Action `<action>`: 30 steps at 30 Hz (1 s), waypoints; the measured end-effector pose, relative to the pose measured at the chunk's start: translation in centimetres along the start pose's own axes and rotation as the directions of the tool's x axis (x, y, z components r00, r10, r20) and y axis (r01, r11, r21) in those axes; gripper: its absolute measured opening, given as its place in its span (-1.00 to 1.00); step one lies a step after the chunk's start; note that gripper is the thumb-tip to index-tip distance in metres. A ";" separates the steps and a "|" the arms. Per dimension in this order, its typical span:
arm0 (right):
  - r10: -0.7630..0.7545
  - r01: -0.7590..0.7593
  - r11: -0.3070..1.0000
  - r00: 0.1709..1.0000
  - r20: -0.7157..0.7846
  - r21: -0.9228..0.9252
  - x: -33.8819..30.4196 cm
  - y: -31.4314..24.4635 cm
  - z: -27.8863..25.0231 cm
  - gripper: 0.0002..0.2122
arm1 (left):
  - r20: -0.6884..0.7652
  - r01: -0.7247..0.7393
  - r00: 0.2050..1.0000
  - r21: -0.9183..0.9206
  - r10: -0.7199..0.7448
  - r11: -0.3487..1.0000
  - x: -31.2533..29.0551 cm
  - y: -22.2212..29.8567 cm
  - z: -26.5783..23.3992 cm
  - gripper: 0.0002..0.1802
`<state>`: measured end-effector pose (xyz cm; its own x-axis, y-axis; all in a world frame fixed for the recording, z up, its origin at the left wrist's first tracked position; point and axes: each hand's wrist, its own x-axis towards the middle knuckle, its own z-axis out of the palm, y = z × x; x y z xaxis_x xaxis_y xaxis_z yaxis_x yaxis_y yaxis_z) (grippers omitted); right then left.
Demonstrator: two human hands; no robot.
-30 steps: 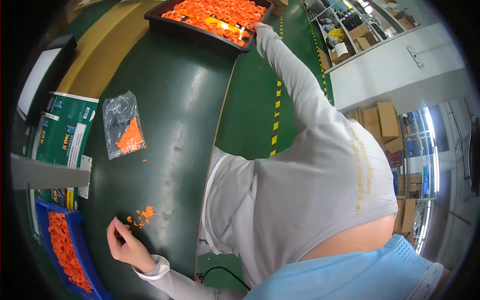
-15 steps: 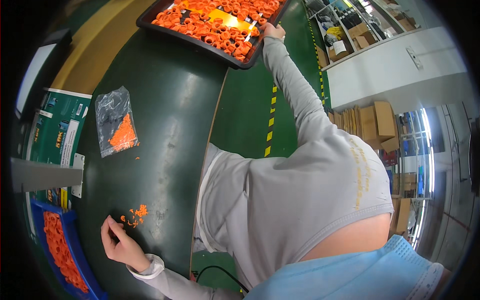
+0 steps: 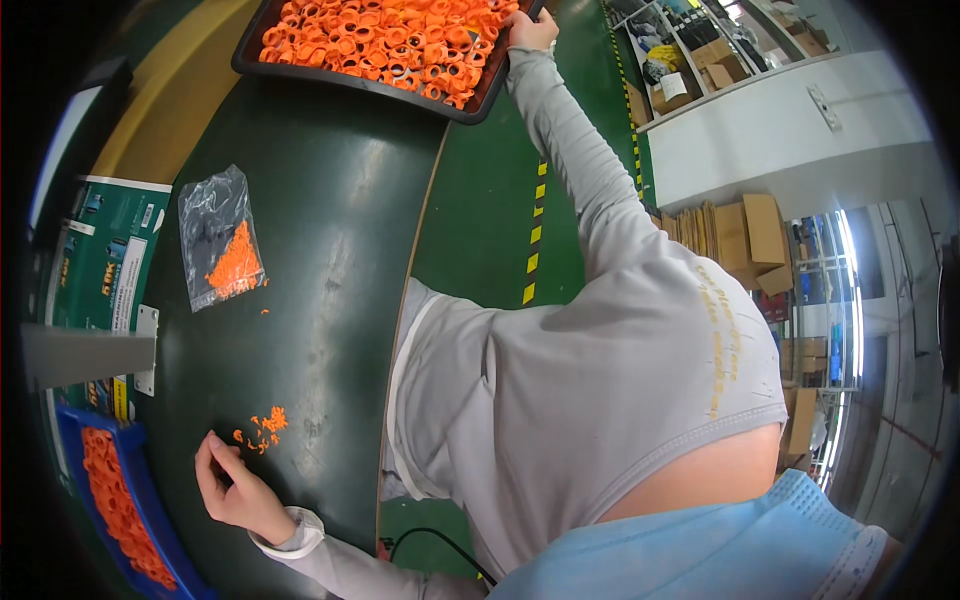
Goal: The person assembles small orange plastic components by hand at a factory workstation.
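Observation:
My right hand (image 3: 530,30) reaches far ahead and grips the near right edge of a black tray (image 3: 462,107) heaped with orange rings (image 3: 385,40). The tray lies at the far end of the dark green table (image 3: 330,260). My left hand (image 3: 232,488) rests on the table at the lower left. Its fingers are loosely apart beside a small scatter of orange pieces (image 3: 264,428), and I see nothing held in it. My grey sleeve and torso fill the middle of the view.
A clear plastic bag (image 3: 222,240) with orange pieces lies on the table's left part. A green printed box (image 3: 105,270) and a blue bin (image 3: 130,510) of orange parts stand at the left edge. Green floor with yellow-black tape (image 3: 535,230) and stacked cardboard boxes (image 3: 745,235) lie to the right.
The black tray has slid nearer along the table, with my right hand on its edge. My left hand has stayed by the small orange pieces.

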<state>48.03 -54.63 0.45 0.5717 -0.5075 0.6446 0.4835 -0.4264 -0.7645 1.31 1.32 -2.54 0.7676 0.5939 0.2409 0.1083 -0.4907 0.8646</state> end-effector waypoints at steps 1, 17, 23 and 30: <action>0.037 -0.038 0.999 0.999 -0.018 -0.007 -0.3 -0.3 0.4 -0.78 | 0.005 0.003 1.000 -0.013 -0.003 1.000 0.0 -0.1 0.0 -0.83; 0.253 -0.245 0.964 0.964 0.079 -0.100 -3.1 -3.4 2.8 -0.76 | 0.010 -0.018 1.000 0.007 0.018 1.000 0.0 0.4 0.1 -0.85; 0.279 -0.261 0.947 0.958 0.072 -0.188 -4.1 -7.4 3.6 -0.77 | 0.020 -0.040 0.999 -0.016 0.040 0.999 0.1 0.1 0.2 -0.86; 0.420 -0.374 0.898 0.886 0.199 -0.230 -6.1 -3.1 8.3 -0.70 | 0.009 -0.052 0.999 0.022 0.052 0.998 -1.2 0.2 -0.8 -0.87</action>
<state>48.54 -43.93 -1.11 0.8409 -0.4798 0.2504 0.0677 -0.3658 -0.9282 -0.10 1.08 -2.31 0.7781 0.5618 0.2811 0.0826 -0.5350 0.8408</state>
